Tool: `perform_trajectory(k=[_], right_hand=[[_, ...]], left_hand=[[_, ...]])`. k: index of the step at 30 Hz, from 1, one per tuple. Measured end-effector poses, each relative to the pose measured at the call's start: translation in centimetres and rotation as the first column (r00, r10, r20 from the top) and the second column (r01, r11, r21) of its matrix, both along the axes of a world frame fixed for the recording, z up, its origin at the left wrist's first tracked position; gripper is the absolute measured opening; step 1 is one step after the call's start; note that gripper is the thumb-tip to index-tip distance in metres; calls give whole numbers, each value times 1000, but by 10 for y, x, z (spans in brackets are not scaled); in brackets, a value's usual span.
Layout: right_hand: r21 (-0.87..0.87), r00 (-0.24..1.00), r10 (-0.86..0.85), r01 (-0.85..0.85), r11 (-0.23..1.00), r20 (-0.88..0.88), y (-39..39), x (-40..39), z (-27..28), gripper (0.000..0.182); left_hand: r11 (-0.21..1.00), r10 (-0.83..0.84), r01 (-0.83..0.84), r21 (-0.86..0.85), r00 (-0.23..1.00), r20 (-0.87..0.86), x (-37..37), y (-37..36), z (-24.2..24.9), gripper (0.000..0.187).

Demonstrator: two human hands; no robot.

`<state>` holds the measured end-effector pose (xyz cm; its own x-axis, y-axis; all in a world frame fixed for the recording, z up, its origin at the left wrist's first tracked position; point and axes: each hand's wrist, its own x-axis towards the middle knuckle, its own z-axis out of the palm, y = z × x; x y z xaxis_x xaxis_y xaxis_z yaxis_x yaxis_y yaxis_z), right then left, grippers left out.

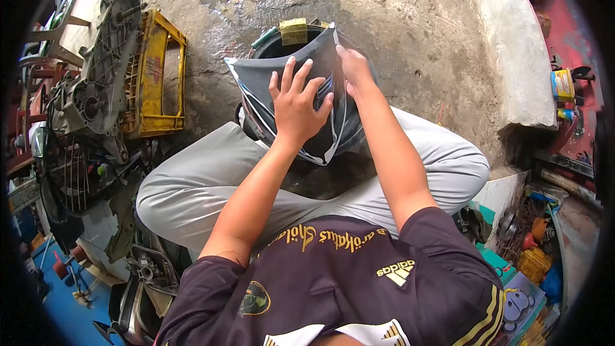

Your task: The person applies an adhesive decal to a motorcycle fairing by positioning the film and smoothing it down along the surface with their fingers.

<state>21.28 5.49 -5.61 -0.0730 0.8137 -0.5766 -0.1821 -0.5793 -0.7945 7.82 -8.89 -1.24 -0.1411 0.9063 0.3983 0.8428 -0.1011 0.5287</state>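
A dark grey panel with white and blue stripes lies across a round black container between my bent legs. My left hand rests on the panel with its fingers spread. My right hand grips the panel's right edge near its upper corner, thumb and fingers pressed together. Yellow tape shows on the container's far rim. The panel covers much of the container, so its inside is mostly hidden.
A yellow crate and a metal engine casing stand at the left. Wet concrete floor stretches ahead. A raised concrete ledge runs along the right, with tools and boxes at lower right.
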Motion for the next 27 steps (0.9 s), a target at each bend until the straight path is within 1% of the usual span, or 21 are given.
perform_trajectory(k=[2, 4, 5, 8, 11, 12, 13, 15, 16, 19, 20, 21, 23, 25, 26, 27], right_hand=[[-38, 999, 36, -35, 999, 35, -13, 5, 13, 47], [-9, 990, 63, -62, 998, 127, -28, 13, 8, 47], [53, 986, 55, -64, 997, 156, -45, 15, 6, 47], [30, 992, 34, -38, 999, 119, -74, 17, -1, 47], [9, 997, 3, -4, 1000, 72, -64, 12, 1, 49], [70, 993, -39, 31, 997, 109, -56, 6, 0, 45], [68, 994, -42, 35, 997, 106, -47, 4, -3, 45], [80, 999, -29, 27, 996, 29, -21, 1, -8, 38], [53, 998, -52, 50, 997, 29, -9, -2, -11, 34], [32, 1000, -6, 7, 999, -18, -3, 1, -8, 36], [77, 1000, 6, -8, 997, 24, -10, 4, -7, 39], [79, 1000, 7, -9, 997, 22, -21, 7, -1, 39], [86, 980, 41, -59, 995, 194, -49, 14, 9, 44], [85, 978, 89, -106, 991, 186, -80, 23, 3, 47], [70, 967, 86, -106, 992, 240, -95, 25, 1, 49], [43, 978, 75, -85, 995, 194, -106, 25, 4, 49]], left_hand=[[1000, 1, -1, 6, 1000, 0, 1, 0, 0, 32], [1000, 0, 0, 3, 1000, 6, 2, 1, 2, 32], [1000, 2, -2, -12, 1000, 5, 1, 0, 2, 32], [1000, 4, -4, -20, 1000, -4, 0, -3, 2, 32], [1000, 1, -1, -18, 1000, -8, 1, 2, 3, 32], [1000, 4, -4, -25, 1000, -8, 2, 1, 3, 32], [1000, 1, -1, -28, 1000, -12, 1, 0, 3, 32], [1000, 2, -3, -14, 1000, -7, 1, 2, 3, 33], [1000, 3, -4, -13, 1000, -11, 1, 2, 2, 33], [1000, -1, 0, -5, 1000, -11, 0, 1, 1, 33], [1000, -2, 2, -5, 1000, -9, 1, 0, 2, 32], [1000, -3, 3, -4, 1000, -7, 1, 0, 2, 32], [1000, 5, -5, -8, 1000, -10, 1, 1, 1, 32], [1000, -2, 2, -2, 1000, -6, 0, 0, 2, 33], [1000, -4, 4, -7, 1000, -2, 0, 0, 2, 33], [1000, -3, 3, -10, 1000, -2, 1, 0, 1, 33]])
